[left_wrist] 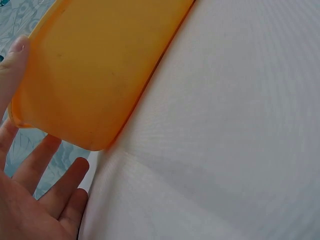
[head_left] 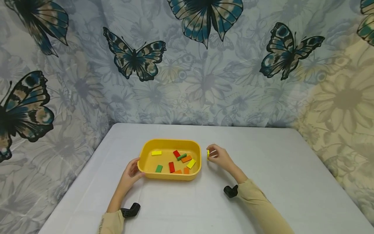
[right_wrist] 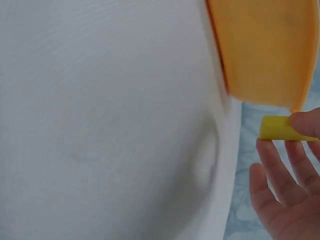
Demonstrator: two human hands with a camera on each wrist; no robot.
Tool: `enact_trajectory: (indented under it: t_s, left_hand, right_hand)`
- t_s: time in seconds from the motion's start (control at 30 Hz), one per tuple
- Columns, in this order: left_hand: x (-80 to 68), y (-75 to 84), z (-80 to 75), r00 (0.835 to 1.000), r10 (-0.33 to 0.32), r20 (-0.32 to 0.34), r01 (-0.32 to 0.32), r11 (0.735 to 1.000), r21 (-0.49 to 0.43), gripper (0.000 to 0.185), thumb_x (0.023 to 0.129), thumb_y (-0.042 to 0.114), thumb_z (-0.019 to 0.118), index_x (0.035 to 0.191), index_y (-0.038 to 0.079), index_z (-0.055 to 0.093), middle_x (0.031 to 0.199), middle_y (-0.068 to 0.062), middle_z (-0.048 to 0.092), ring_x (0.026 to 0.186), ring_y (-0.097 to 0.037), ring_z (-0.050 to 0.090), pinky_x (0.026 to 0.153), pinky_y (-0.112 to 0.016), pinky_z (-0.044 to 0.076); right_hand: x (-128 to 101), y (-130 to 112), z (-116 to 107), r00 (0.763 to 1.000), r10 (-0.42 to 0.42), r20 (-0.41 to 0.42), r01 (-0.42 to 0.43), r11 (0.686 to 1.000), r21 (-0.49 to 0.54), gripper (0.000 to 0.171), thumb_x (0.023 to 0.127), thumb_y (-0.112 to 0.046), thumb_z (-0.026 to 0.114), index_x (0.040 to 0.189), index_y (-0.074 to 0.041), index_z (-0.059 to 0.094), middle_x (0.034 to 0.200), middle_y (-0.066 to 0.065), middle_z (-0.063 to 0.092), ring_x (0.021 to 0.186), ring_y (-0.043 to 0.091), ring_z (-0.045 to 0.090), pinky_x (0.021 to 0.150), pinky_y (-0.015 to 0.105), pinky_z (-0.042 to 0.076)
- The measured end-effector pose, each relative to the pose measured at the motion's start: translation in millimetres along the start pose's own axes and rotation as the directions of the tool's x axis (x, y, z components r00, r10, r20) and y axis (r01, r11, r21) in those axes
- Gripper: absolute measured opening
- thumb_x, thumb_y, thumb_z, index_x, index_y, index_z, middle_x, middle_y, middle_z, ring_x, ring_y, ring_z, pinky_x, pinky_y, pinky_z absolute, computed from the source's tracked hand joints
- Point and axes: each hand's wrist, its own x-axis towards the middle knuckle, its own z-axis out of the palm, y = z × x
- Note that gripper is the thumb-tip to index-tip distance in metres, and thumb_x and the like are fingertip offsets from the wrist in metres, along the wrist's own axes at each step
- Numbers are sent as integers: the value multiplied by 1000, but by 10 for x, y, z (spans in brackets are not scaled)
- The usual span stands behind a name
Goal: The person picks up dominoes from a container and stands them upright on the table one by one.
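A yellow plastic tray [head_left: 169, 176] stands on the white table. My left hand [head_left: 129, 174] holds its left end, thumb at the near corner and fingers round the left side. In the left wrist view the thumb [left_wrist: 15, 65] lies against the tray wall, with the other fingers spread below the corner. Just beyond the tray's right end, my right hand [head_left: 220, 158] pinches a small yellow block [right_wrist: 276, 128] between thumb and fingertips, raised over the table. Inside the tray lie several blocks, among them a red block [head_left: 171, 167], a green block [head_left: 159, 168] and an orange block [head_left: 186, 159].
The white table [head_left: 292, 182] reaches back to a patterned cloth wall [head_left: 204, 81] with large butterflies. Each forearm wears a black wrist device, the left device [head_left: 130, 210] and the right device [head_left: 230, 191].
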Motion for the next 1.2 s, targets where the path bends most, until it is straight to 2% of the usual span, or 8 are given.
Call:
enact_trajectory:
  t_s: [0.1,0.2,0.27,0.47,0.87,1.03,1.1,1.2]
  left_hand:
    - [12,-83,-15,1000,-8,-2,8,1000,4,63,78,-3,66,131,-4,34,132,-27,37,114,-40,38,94,-36,31]
    - [35,-216,-33,1000,-6,-9,6,1000,-1,63,78,-1,67,132,0,35,132,-24,38,113,-37,40,92,-26,32]
    - [53,-291,-37,1000,6,-12,-6,1000,-8,63,77,1,68,132,2,36,132,-22,40,112,-34,41,91,-24,32]
    - [50,-325,-30,999,44,-10,-45,999,-16,62,77,0,68,131,2,37,130,-22,42,108,-36,43,86,-18,34]
    - [37,-300,-35,1000,11,-9,-11,1000,-8,63,78,3,68,132,4,36,131,-20,41,107,-31,45,88,-24,35]
    - [31,-288,-43,1000,-12,-12,12,1000,-5,63,78,3,69,132,4,36,131,-19,42,108,-31,45,90,-35,34]
    - [32,-257,-45,1000,-22,-12,22,1000,-17,63,78,2,68,132,4,37,131,-19,42,108,-32,44,91,-37,33]
    - [31,-168,-34,1000,-17,-2,17,1000,-23,62,79,-1,66,132,1,35,132,-22,40,109,-36,43,92,-41,32]
  right_hand:
    - [-22,66,6,999,36,19,-36,999,6,29,75,12,63,101,9,51,91,18,56,83,36,57,71,40,48]
    - [-12,283,32,998,53,26,-53,999,-12,28,74,10,64,100,7,53,89,12,57,83,30,58,71,35,48]
    - [-15,309,30,997,74,22,-73,997,-22,26,73,10,64,97,5,54,87,10,57,83,29,58,72,36,48]
    - [-23,355,41,993,111,28,-110,993,-44,24,72,7,66,94,3,56,85,7,57,82,27,59,72,35,48]
    - [-38,361,62,987,155,50,-150,985,-90,27,73,4,67,98,2,57,87,5,59,83,24,57,72,35,47]
    - [-35,332,60,987,146,67,-139,985,-104,40,73,1,70,109,5,52,101,14,57,92,30,55,78,39,45]
    - [-25,298,50,991,119,57,-111,985,-130,47,73,-3,72,114,5,49,108,17,54,98,32,52,82,43,42]
    - [1,213,19,1000,17,19,-13,978,-206,54,71,-6,74,117,5,47,113,19,50,103,35,47,85,47,38]
